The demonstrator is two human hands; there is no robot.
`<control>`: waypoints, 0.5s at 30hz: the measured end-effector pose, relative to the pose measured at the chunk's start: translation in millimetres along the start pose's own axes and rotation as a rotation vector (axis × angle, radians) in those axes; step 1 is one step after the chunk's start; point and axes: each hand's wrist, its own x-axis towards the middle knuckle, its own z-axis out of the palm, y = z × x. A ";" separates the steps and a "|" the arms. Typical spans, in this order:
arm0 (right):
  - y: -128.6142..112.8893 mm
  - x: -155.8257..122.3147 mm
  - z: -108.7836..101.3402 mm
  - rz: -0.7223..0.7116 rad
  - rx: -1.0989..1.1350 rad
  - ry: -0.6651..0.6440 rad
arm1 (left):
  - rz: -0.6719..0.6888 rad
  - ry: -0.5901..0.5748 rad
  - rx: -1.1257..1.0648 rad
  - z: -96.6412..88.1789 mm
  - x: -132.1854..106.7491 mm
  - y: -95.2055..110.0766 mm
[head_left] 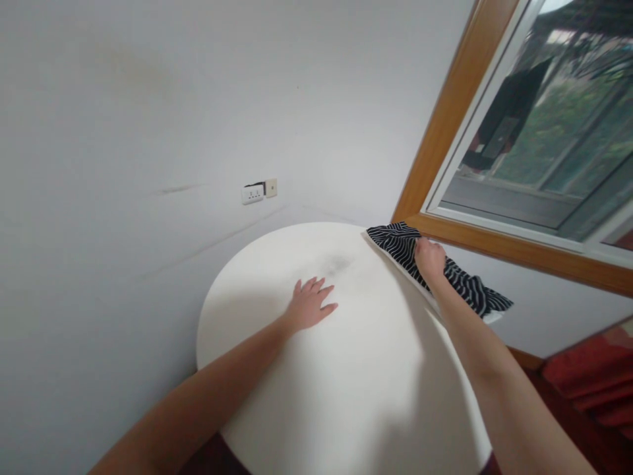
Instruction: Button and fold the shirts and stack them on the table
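My left hand lies flat on the round white table, fingers spread and holding nothing. Just beyond its fingertips a grey smudge marks the tabletop. At the table's right edge my right hand is closed on a black cloth with white stripes. Part of the cloth lies along the rim, and the rest hangs past the edge toward the lower right. The fingers of my right hand are curled into the fabric, so their tips are hidden.
A white wall with a power socket stands behind the table. To the right is a window in a wooden frame, its sill close to the cloth. Red fabric lies at the lower right.
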 end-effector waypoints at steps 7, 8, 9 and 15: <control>-97.4 -81.0 -28.3 -0.324 0.292 -0.097 | -0.018 0.011 -0.025 3.0 1.3 -1.1; -106.3 -97.2 -30.2 -0.369 0.328 -0.138 | -0.024 0.029 -0.031 4.1 2.0 -1.6; -113.3 -112.4 -32.1 -0.417 0.372 -0.177 | -0.032 0.055 -0.038 5.3 3.1 -2.6; -130.7 -166.9 -51.8 -0.712 0.719 -0.329 | -0.075 0.346 -0.170 3.1 15.0 -13.6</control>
